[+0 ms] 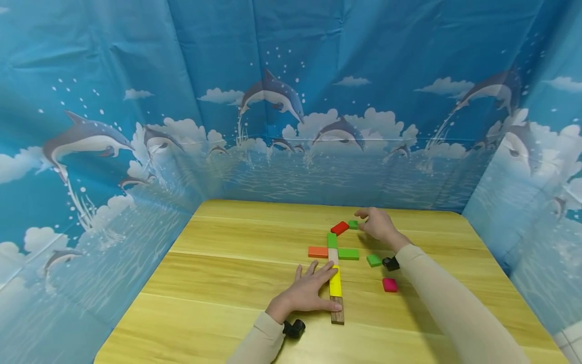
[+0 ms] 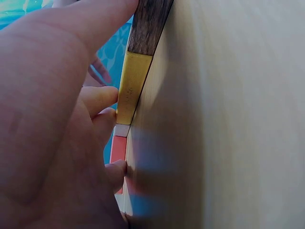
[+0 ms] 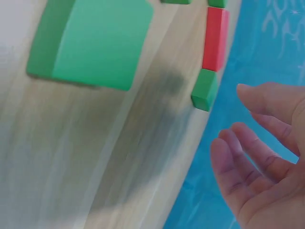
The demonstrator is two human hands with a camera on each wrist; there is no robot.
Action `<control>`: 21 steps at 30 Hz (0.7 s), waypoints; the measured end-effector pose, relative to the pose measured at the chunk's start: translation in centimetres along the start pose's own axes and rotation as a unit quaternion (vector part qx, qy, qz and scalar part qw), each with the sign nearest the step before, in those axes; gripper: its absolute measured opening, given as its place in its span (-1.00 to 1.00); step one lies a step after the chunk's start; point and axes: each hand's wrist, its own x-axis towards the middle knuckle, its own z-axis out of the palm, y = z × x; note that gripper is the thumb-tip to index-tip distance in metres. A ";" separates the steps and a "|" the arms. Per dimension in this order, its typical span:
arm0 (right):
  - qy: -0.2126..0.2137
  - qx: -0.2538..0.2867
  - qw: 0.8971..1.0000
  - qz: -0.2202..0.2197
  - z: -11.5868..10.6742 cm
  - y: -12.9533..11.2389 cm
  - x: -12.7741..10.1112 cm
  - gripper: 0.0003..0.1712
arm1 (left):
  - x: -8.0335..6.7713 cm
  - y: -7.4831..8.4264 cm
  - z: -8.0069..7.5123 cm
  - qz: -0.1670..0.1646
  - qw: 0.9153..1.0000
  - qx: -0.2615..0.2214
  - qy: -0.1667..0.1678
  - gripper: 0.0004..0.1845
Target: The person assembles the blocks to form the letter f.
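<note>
A line of flat blocks runs away from me on the wooden table: brown, yellow, pale, green. An orange block and a green one form a cross with it. My left hand lies flat beside the line, with straight fingers against the yellow block and the thumb by the brown block. My right hand hovers open and holds nothing, just right of a small green block next to a red block.
A loose green block and a pink block lie right of the cross, under my right forearm. Blue dolphin-print curtains close off the table's left, far and right sides.
</note>
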 end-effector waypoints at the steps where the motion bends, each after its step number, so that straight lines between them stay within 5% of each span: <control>1: 0.002 0.002 1.000 0.001 -0.1 -0.1 -0.2 -0.48 | 0.0 0.0 0.0 0.000 1.000 -0.001 0.000 0.00; 21: 0.030 0.053 0.998 0.015 -1.2 -1.2 -6.9 -0.55 | -0.1 -0.1 0.2 -0.001 1.000 0.006 0.005 0.01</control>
